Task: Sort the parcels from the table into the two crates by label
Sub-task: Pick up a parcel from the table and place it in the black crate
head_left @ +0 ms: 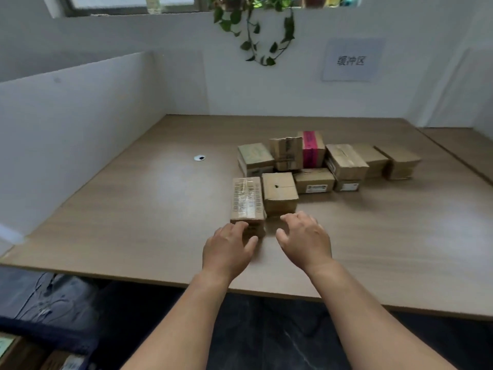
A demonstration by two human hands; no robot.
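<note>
Office/sorting rm; partition (80, 108); wall sign (350, 60); desk (160, 198)

A pale wood-grain laminate table (133, 209), smooth with a soft sheen, carries small brown cardboard parcels (346, 161), matt and creased. Glossy clear tape shines across the near printed cardboard box (246, 198); bright pink tape wraps a far brown cardboard box (310, 149). Matt white partition panels (66, 124) stand left and far, a laminated paper sign (350, 60) on the far one.

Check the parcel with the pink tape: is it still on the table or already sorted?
Still on the table. The pink-taped parcel stands at the back of the parcel cluster, untouched by either hand.
</note>
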